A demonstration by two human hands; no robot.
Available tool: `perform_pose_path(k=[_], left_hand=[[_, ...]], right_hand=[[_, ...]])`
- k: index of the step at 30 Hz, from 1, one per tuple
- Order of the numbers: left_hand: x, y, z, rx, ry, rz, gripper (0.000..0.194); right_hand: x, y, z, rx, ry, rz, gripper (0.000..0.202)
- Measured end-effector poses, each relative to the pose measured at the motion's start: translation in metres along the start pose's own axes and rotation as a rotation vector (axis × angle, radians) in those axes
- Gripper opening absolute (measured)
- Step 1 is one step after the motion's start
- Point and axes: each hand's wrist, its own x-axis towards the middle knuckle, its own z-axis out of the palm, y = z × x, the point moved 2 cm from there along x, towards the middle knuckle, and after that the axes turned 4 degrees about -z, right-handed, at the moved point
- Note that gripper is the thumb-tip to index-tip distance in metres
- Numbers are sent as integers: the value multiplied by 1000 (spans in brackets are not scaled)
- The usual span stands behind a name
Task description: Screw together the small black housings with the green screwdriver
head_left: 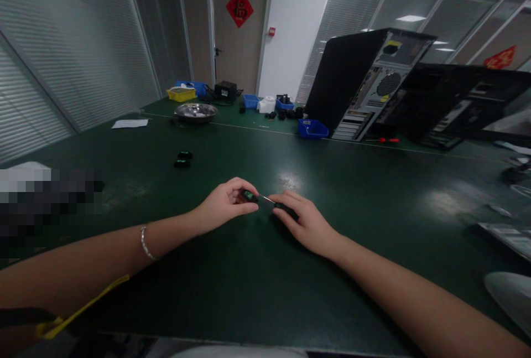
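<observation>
My left hand [230,200] is closed on a small black device with a green circuit board [249,196], held between thumb and fingers just above the table. In my right hand [305,219] is a screwdriver [286,210], gripped by its black handle. Its thin metal shaft points left and reaches the near end of the device; whether the tip sits in a screw is too small to tell. Two similar small black pieces [182,163] with green on them lie on the table farther left.
The green table [166,280] spreads around both hands. At the back stand a metal bowl [196,113], a yellow basket [181,94], blue bins [313,129] and a black adapter box [225,91]. A computer tower [348,76] rises at the back right, with a red screwdriver [389,140] beside it.
</observation>
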Motion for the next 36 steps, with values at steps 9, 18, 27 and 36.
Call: perform_pose_path(k=[9,18,27,36], left_hand=[[-1,-3,0,132,5,47,28],[-4,-6,1,167,-31,83,38],[-7,0,1,437,-15,125,36],[-6,-2,3,542,49,122,30]], right_hand=[[0,2,-1,16,24,14,29],[1,2,-3,23,41,19,27],[1,4,-3,44,56,27,29],[0,0,-7,18,17,-1,30]])
